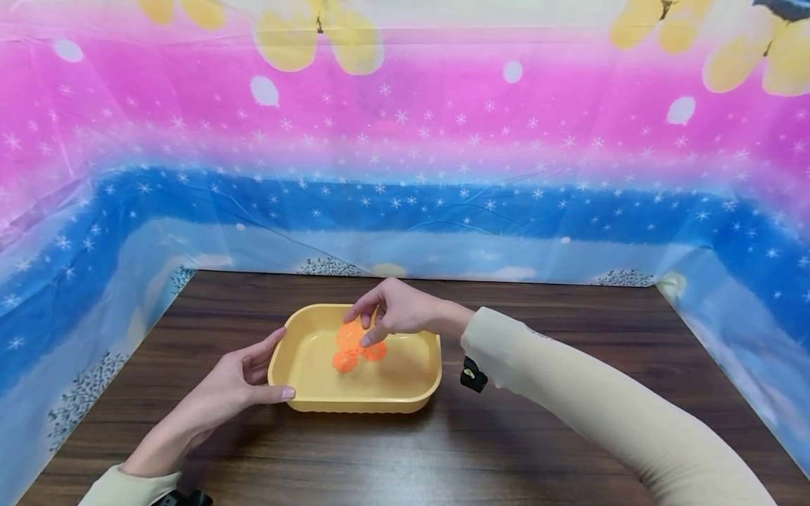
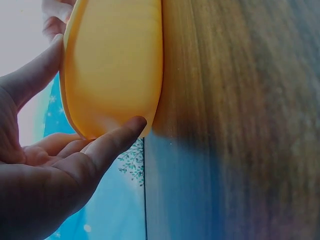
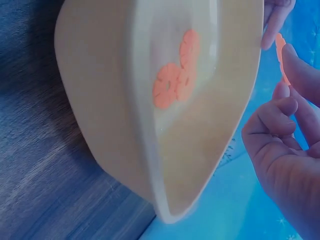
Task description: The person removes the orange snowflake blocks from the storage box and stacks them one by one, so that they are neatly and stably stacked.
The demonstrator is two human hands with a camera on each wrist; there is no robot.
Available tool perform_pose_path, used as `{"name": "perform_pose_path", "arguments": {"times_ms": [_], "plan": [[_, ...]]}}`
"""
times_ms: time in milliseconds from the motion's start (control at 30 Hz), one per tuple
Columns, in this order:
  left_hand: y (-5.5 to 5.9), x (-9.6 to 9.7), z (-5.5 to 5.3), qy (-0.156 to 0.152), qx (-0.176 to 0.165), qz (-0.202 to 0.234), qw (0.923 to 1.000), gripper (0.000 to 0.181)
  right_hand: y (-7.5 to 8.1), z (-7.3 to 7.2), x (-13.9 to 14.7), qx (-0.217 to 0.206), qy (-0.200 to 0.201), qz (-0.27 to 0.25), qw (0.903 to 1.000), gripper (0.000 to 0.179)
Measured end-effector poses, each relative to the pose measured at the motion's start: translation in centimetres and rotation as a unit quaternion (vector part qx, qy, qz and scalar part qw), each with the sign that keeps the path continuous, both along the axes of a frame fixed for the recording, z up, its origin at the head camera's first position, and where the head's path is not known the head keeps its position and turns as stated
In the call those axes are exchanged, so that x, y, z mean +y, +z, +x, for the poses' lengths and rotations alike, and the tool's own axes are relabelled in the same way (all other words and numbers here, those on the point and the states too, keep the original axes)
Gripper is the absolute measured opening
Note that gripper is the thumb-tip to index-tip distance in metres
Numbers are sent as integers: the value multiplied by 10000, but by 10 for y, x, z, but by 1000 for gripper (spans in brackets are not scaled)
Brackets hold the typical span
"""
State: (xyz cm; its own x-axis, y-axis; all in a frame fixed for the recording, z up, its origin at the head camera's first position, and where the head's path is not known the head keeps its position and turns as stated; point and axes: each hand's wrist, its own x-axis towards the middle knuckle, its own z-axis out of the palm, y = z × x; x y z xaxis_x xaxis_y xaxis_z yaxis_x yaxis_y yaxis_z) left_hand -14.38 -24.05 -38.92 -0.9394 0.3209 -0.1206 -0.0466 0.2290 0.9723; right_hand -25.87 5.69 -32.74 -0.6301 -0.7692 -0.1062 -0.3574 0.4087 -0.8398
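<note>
A yellow plastic basin [image 1: 304, 365] with rounded corners stands on the table. At its left end my left hand [image 1: 230, 383] grips it, with the thumb at the near corner and the fingers along the left side. Over the basin, my right hand [image 1: 405, 308] pinches a thin orange flower-shaped disc [image 3: 281, 57] between thumb and fingers. Inside, more orange discs [image 3: 166, 86] with notched edges and a small centre hole lie on the basin's floor, overlapping. From the head view, the held disc [image 1: 348, 337] partly covers those below.
The dark wood-grain table [image 1: 506, 450] extends around the basin. A pink and blue printed cloth [image 1: 443, 204] hangs along the back and both sides. A black device [image 1: 473, 374] is worn at the right wrist.
</note>
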Motion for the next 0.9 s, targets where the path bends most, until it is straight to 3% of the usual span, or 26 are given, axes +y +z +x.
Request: {"name": "perform_pose_path", "arguments": {"times_ms": [233,533,900], "plan": [[0,0,0,30,77,-76,9999,103,-3,3,15,225,37,-62,9997,40],[1,1,0,-8,149,-166,9998,102,-16,5,32,155,-144,-47,9998,38],[3,0,-2,-43,181,-261,9995,104,-15,12,46,184,-235,-134,9995,38]]}}
